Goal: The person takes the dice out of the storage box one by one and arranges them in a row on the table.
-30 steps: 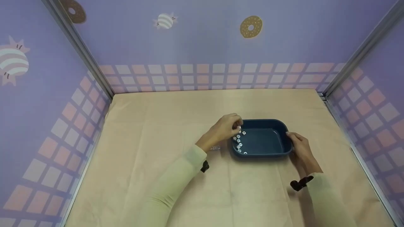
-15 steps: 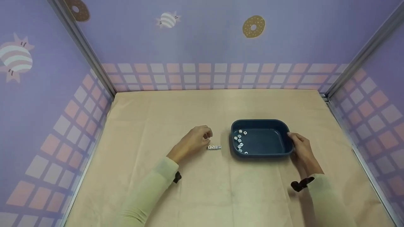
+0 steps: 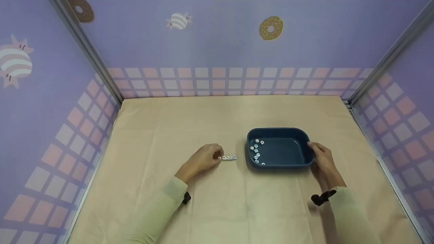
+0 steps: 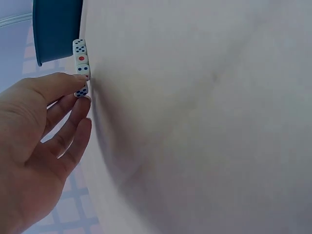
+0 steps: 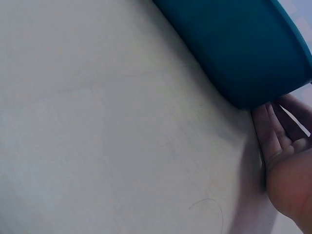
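Note:
My left hand [image 3: 204,158] pinches a white die [image 4: 81,91] between thumb and fingers at the left end of a short row of dice [image 3: 229,158] on the cloth. In the left wrist view the row shows blue pips and a red one, and the thumb partly covers the nearest dice. Right of the row stands a dark blue rectangular tub [image 3: 284,166]. Several loose dice [image 3: 256,150] lie along its left inner side. With the thumb at the rim, my right hand [image 3: 322,159] grips the tub's right end; in the right wrist view its other fingers lie against the outside, low down.
A creased beige cloth [image 3: 190,118] covers the table. Purple patterned walls [image 3: 217,44] enclose the back and both sides, with metal posts at the corners. Dark bands sit at both wrists.
The left hand has moved left from inside the tub with a die and come down at the row's left end. The right hand and the tub have stayed in place.

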Action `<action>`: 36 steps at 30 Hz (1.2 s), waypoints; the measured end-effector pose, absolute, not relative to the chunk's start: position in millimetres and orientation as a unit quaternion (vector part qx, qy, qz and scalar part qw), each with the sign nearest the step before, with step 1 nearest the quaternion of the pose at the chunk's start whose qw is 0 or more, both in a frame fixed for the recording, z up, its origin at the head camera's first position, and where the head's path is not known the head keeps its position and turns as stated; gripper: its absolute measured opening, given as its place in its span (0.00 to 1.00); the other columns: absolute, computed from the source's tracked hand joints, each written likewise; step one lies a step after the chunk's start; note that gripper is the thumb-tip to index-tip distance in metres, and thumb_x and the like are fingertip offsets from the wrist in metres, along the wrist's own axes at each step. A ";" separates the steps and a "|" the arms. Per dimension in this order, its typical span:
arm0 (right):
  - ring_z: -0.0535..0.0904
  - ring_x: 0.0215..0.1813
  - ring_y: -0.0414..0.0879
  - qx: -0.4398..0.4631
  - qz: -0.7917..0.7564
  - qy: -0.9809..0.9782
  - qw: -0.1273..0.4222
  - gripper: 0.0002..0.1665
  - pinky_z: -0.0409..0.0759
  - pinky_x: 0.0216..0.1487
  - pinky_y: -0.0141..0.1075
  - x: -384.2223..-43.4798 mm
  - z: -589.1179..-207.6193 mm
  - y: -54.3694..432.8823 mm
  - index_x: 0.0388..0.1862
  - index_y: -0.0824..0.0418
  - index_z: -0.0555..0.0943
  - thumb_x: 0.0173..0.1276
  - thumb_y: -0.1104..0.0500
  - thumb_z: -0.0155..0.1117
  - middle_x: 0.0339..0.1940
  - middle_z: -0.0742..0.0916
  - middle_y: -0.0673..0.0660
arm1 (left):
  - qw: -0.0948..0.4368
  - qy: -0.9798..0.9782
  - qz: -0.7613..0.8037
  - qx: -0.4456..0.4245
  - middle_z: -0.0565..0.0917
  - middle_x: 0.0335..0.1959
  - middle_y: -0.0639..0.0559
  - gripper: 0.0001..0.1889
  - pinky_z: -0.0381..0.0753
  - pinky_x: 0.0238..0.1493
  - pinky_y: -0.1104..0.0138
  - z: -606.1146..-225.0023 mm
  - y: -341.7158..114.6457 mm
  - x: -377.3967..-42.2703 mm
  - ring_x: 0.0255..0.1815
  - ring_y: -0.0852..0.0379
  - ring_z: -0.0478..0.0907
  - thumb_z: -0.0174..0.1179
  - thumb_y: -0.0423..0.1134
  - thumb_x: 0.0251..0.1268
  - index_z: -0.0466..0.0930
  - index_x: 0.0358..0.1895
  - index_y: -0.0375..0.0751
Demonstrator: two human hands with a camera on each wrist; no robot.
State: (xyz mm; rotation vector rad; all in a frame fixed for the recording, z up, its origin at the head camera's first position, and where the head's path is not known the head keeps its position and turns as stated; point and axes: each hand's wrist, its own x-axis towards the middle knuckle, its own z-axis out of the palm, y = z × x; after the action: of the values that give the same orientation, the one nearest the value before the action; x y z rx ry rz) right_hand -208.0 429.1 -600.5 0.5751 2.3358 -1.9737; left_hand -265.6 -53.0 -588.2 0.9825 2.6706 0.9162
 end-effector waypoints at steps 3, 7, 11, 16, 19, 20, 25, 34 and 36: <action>0.63 0.81 0.54 0.173 -0.633 0.754 0.019 0.45 0.59 0.83 0.47 -208.0 -604.4 429.4 0.77 0.67 0.72 0.80 0.33 0.58 0.79 0.72 0.63 | 0.082 0.890 0.313 0.320 0.85 0.43 0.55 0.06 0.84 0.49 0.65 -591.6 -53.8 -265.2 0.43 0.59 0.81 0.70 0.32 0.71 0.87 0.47 0.42; 0.65 0.80 0.52 0.169 -0.644 0.746 0.017 0.45 0.65 0.79 0.40 -209.0 -604.6 429.5 0.76 0.68 0.72 0.79 0.34 0.60 0.78 0.73 0.62 | 0.082 0.890 0.321 0.313 0.85 0.45 0.55 0.08 0.84 0.50 0.62 -593.0 -53.4 -264.5 0.45 0.58 0.82 0.71 0.34 0.71 0.86 0.49 0.44; 0.69 0.73 0.47 0.173 -0.657 0.734 0.012 0.40 0.72 0.67 0.29 -209.9 -602.1 429.5 0.72 0.68 0.75 0.79 0.38 0.62 0.72 0.76 0.60 | 0.079 0.893 0.320 0.306 0.85 0.45 0.55 0.09 0.83 0.50 0.60 -592.1 -51.9 -264.1 0.45 0.57 0.81 0.71 0.34 0.70 0.86 0.50 0.45; 0.69 0.74 0.49 0.182 -0.657 0.731 0.027 0.37 0.72 0.66 0.30 -207.5 -590.7 425.4 0.74 0.70 0.73 0.82 0.43 0.60 0.74 0.75 0.63 | 0.076 0.895 0.312 0.309 0.85 0.43 0.57 0.07 0.83 0.48 0.61 -593.6 -49.6 -265.5 0.43 0.58 0.81 0.71 0.34 0.69 0.87 0.47 0.46; 0.69 0.74 0.50 0.188 -0.652 0.734 0.029 0.36 0.72 0.66 0.31 -205.6 -583.5 422.2 0.74 0.72 0.73 0.83 0.45 0.60 0.74 0.75 0.64 | 0.074 0.894 0.314 0.311 0.85 0.42 0.58 0.06 0.83 0.48 0.62 -594.6 -48.6 -266.4 0.42 0.59 0.81 0.71 0.34 0.70 0.87 0.45 0.47; 0.70 0.73 0.50 0.188 -0.654 0.732 0.028 0.36 0.72 0.66 0.31 -205.5 -582.6 421.8 0.73 0.72 0.73 0.83 0.45 0.60 0.74 0.75 0.64 | 0.074 0.893 0.315 0.312 0.85 0.42 0.58 0.06 0.83 0.48 0.62 -594.7 -48.3 -266.7 0.42 0.59 0.81 0.71 0.35 0.70 0.87 0.45 0.47; 0.72 0.69 0.46 0.181 -0.672 0.718 0.016 0.35 0.75 0.61 0.27 -207.9 -592.8 426.1 0.70 0.70 0.77 0.80 0.42 0.64 0.69 0.78 0.59 | 0.095 0.892 0.319 0.306 0.85 0.46 0.55 0.12 0.83 0.53 0.60 -588.4 -44.9 -269.0 0.47 0.57 0.82 0.73 0.40 0.69 0.87 0.52 0.43; 0.72 0.71 0.47 0.184 -0.642 0.744 0.018 0.35 0.70 0.69 0.33 -203.5 -581.2 420.4 0.72 0.72 0.75 0.83 0.45 0.60 0.70 0.80 0.61 | 0.080 0.877 0.364 0.302 0.82 0.56 0.49 0.22 0.78 0.65 0.58 -549.8 -3.6 -281.6 0.60 0.51 0.79 0.71 0.45 0.72 0.82 0.62 0.38; 0.72 0.70 0.44 0.188 -0.638 0.747 0.013 0.35 0.68 0.72 0.35 -207.9 -590.3 424.7 0.73 0.71 0.75 0.83 0.44 0.59 0.72 0.78 0.61 | 0.066 0.873 0.375 0.306 0.82 0.56 0.50 0.22 0.78 0.65 0.59 -542.8 9.5 -284.8 0.59 0.52 0.79 0.71 0.44 0.72 0.83 0.62 0.38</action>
State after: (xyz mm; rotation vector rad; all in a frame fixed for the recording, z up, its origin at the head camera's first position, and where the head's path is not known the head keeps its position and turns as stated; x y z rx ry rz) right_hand -207.9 424.7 -590.3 0.5854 2.3272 -1.9882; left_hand -284.8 9.5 -542.8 0.9233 2.6315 1.1296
